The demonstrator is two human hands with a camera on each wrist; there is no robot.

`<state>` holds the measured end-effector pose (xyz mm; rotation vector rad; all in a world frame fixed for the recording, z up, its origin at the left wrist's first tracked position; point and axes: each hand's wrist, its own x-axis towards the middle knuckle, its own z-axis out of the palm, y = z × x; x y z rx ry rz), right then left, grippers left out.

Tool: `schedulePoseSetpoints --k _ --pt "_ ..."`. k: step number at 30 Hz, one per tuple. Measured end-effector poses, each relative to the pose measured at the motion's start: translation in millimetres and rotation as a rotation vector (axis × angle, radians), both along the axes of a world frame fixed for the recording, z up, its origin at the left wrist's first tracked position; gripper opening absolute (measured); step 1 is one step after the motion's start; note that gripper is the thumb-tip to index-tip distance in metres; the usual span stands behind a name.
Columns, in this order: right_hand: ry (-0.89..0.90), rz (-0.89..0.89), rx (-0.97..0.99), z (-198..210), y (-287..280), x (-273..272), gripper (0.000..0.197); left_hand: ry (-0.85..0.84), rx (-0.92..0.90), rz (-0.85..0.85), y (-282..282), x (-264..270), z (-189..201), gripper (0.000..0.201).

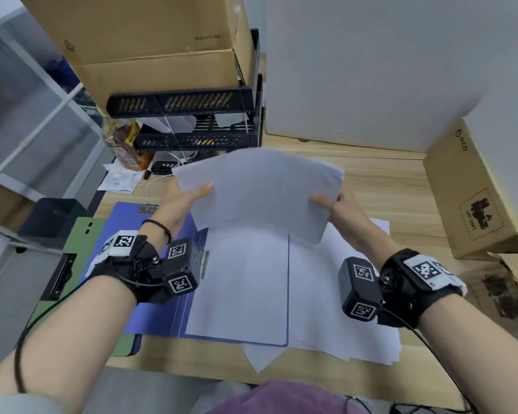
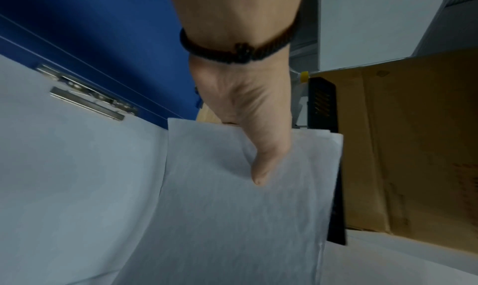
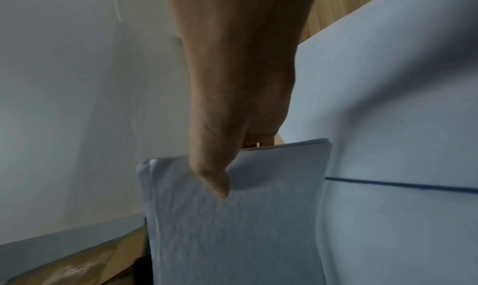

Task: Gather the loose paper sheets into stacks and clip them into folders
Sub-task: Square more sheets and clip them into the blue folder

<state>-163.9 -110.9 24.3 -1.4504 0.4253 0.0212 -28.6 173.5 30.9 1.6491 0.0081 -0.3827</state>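
Desk (image 1: 371, 174): cardboard boxes (image 1: 150, 46), black tray rack (image 1: 192, 121) behind held sheets (image 1: 260, 189)

The top carton (image 1: 150, 34) carries small print reading "Made in China" — blurred but legible. The carton at right (image 1: 476, 198) shows "ORICO" along its upper edge and, inside a dashed square, "UN 3481" beside a dark pictogram. The bottle (image 1: 123, 138) label is unreadable.

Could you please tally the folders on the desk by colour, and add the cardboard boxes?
Blue folder: 1, open, paper under its metal clip
Green folder: 1, partly under the blue
Cardboard boxes: 2, one on the black tray rack, one at right
Total: 4
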Motion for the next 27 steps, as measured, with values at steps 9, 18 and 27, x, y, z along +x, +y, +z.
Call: schedulePoseSetpoints --k 9,18,27 --pt "0.228 0.238 -0.258 -46.3 9.3 -25.1 0.037 0.151 0.229 0.038 12.2 -18.6 -53.2 0.036" --pt "0.202 0.097 -0.086 -20.0 10.2 -15.8 0.02 0.208 0.233 0.253 15.4 -14.7 -63.7 0.038" --pt "0.156 0.152 0.109 -33.1 47.0 -23.9 0.034 0.239 -0.006 0.054 -16.3 -57.2 -52.5 0.03"
